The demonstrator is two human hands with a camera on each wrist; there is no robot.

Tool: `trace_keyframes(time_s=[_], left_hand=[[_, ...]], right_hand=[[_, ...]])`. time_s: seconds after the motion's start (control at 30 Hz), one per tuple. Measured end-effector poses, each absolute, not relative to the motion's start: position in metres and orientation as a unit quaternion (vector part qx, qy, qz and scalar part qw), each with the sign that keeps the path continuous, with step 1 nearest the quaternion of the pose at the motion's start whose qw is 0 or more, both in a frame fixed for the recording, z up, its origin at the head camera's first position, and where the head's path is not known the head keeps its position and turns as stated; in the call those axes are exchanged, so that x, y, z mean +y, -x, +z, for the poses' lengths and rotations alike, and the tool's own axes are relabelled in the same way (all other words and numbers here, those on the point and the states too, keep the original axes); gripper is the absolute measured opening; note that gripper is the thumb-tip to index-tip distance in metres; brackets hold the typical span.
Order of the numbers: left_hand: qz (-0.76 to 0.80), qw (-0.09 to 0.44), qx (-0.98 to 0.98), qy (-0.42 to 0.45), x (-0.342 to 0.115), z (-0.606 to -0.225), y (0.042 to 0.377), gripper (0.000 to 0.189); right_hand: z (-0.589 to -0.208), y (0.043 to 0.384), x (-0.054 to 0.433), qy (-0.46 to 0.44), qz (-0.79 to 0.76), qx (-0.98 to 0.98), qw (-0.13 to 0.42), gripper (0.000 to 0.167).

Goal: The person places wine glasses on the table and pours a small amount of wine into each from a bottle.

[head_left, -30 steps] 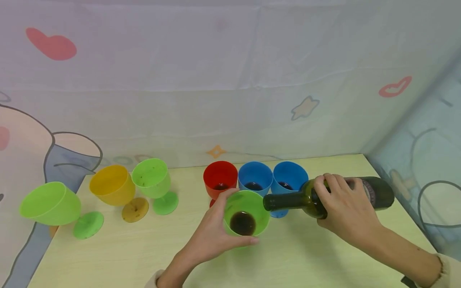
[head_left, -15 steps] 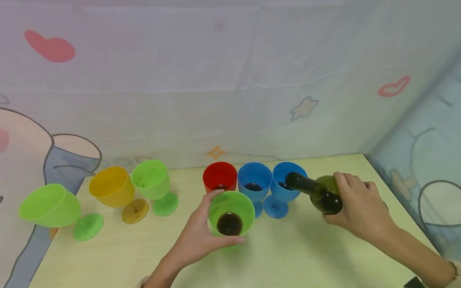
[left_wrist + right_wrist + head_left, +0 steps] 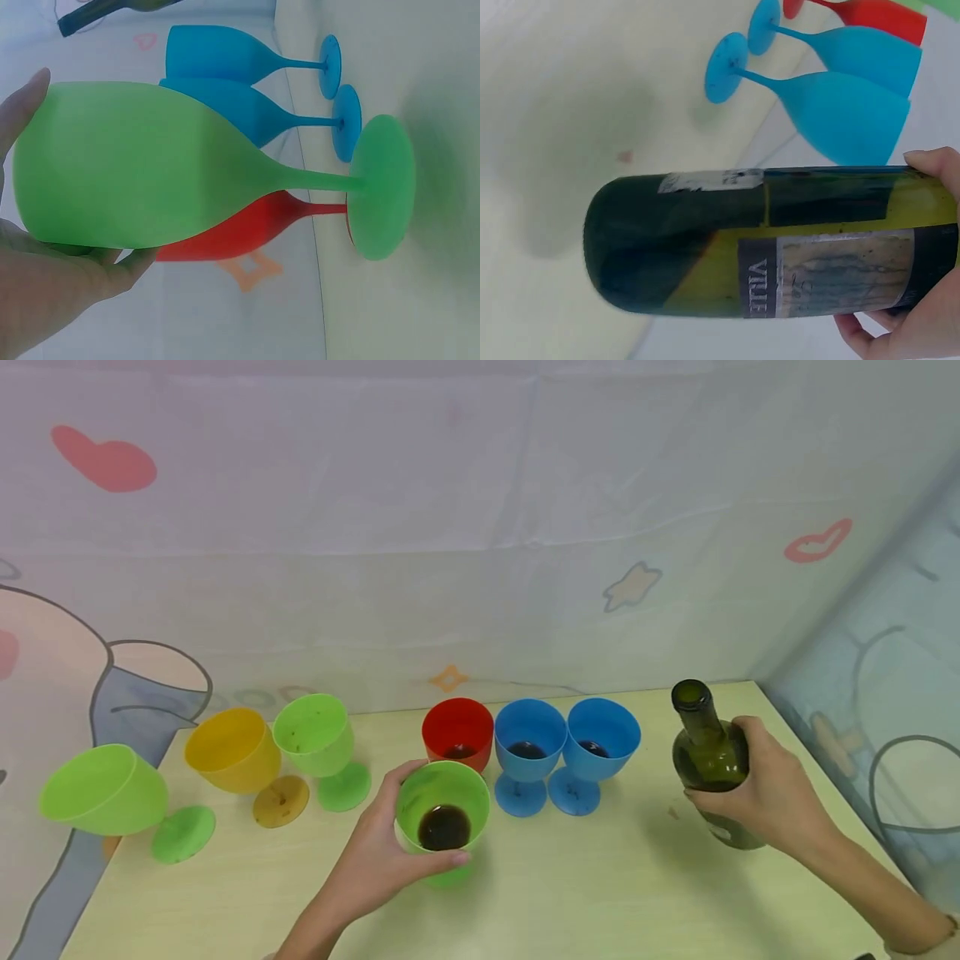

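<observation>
My left hand (image 3: 382, 852) grips the bowl of a green plastic goblet (image 3: 444, 797) with dark liquid in its bottom. In the left wrist view the goblet (image 3: 142, 165) stands upright on its stem, its foot close over the table. My right hand (image 3: 780, 785) holds a green glass wine bottle (image 3: 712, 760) round its upper body, neck up and tilted slightly. The right wrist view shows the label on the bottle (image 3: 840, 270) and dark liquid inside. Behind the held goblet stand a red goblet (image 3: 459, 731) and two blue goblets (image 3: 531, 739) (image 3: 602, 737), each with dark liquid.
Further left on the table (image 3: 585, 893) stand a green goblet (image 3: 315, 735), a yellow goblet (image 3: 234, 750) and another green goblet (image 3: 105, 789) near the left edge. A patterned cloth (image 3: 480, 527) hangs right behind the table.
The bottle has swung from lying nearly level over the green goblet to nearly upright, and moved right. My left hand has carried the green goblet to the left.
</observation>
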State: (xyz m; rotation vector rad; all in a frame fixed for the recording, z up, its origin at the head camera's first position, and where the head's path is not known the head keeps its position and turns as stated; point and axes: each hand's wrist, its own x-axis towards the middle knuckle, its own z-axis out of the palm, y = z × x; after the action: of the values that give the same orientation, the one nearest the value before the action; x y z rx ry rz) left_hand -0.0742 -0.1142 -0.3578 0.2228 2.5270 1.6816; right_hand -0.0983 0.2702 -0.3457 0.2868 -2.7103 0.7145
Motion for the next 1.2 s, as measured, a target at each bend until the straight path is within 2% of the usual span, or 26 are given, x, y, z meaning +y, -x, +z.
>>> trace_keyframes(time_s=[0.6, 1.2], left_hand=[[0.527, 0.032, 0.849, -0.030, -0.143, -0.363, 0.078, 0.091], [0.543, 0.037, 0.839, 0.006, -0.159, -0.376, 0.096, 0.094]], right_hand=[[-0.366, 0.110, 0.290, 0.002, 0.323, -0.937, 0.131, 0.085], [-0.376, 0.116, 0.294, 0.040, 0.353, -0.927, 0.124, 0.085]])
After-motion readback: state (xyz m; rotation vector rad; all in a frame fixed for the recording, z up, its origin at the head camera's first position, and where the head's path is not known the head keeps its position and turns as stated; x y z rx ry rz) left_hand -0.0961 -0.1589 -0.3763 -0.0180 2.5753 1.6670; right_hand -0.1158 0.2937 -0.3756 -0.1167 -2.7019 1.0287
